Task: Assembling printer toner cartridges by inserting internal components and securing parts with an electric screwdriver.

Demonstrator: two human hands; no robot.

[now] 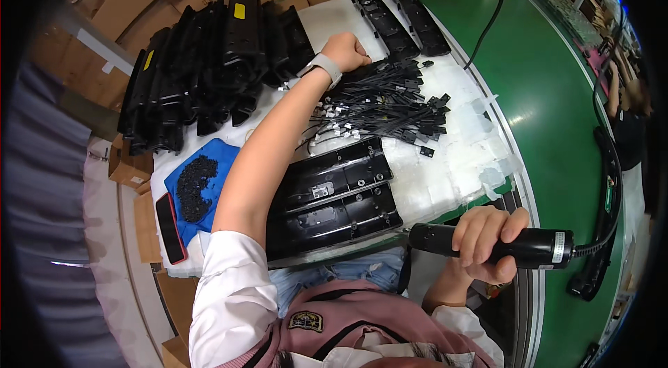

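My right hand is wrapped round a black corded electric screwdriver, held level at the table's near right edge with its tip pointing left. My left arm stretches across the table. My left hand is closed at the far end of a heap of short black cables with small connectors; what its fingertips hold is hidden. Below the heap, two long black plastic housings lie side by side, hollow side up, close to my body. A blue cloth bearing a pile of small black screws lies left of my forearm.
Stacked black housings fill the far left of the table, and two more black housings lie at the far right. A red-edged phone rests at the left edge. The green conveyor runs along the right, with another long black part on it.
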